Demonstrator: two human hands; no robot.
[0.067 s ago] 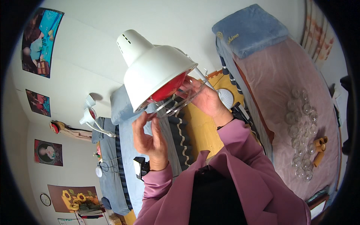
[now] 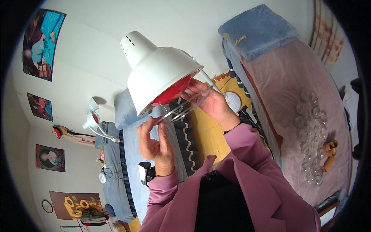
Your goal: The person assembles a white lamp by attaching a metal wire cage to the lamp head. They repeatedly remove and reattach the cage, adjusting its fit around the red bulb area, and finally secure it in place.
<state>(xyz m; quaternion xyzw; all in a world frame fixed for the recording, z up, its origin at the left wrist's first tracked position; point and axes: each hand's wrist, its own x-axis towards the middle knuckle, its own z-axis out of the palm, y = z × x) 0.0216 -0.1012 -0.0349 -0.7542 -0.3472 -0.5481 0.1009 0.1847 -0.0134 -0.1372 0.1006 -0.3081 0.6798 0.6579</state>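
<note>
A white heat lamp (image 2: pixel 160 75) with a bell-shaped shade hangs tilted in front of me, and its red bulb (image 2: pixel 172 92) shows at the mouth. Just below that mouth is a round metal wire guard (image 2: pixel 178 115), held between my hands. My left hand (image 2: pixel 156 145) pinches the guard's near left rim between thumb and fingers. On the other side my right hand (image 2: pixel 213 103) grips the guard's right part, its fingers reaching up beside the bulb. Shade and guard partly hide the right fingertips. Whether the guard touches the shade, I cannot tell.
On the right, a pink-covered bed (image 2: pixel 266 83) bears several clear glass cups (image 2: pixel 309 135), brown tubes (image 2: pixel 329 152) and a blue pillow (image 2: pixel 257 33). A round white base (image 2: pixel 232 102) stands on the yellow floor (image 2: pixel 206 135). Left are a blue bed (image 2: pixel 135 154) and another lamp (image 2: pixel 92 120).
The wire guard has shifted and turned slightly in my hands, so its crossing bars show more plainly. My left hand has moved very slightly; lamp and right hand are nearly unchanged.
</note>
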